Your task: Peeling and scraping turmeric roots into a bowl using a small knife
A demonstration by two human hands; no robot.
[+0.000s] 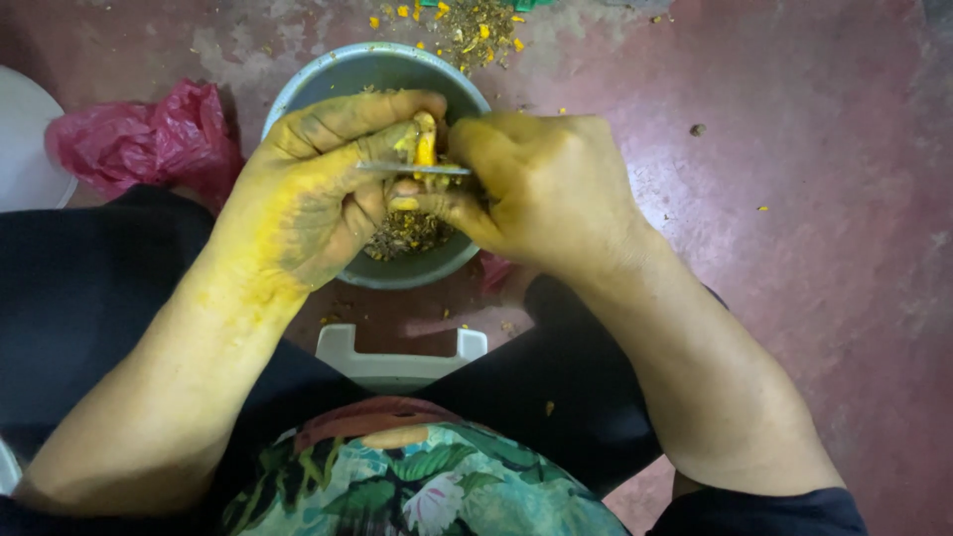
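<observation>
Over the bowl [298, 94] on the floor, my left hand [308, 189] pinches a yellow root [425, 147] while my right hand [541, 184] grips the blade [412, 169]; stained, slippery fingers could let it nick me.

Item: one crumpled plastic bag [149, 139], red-pink and glossy, with no fixed shape. It lies on the floor at far left, just beside the left rim of the grey bowl [298, 84] and past my left knee. I see no labels, signs or screens around me.
</observation>
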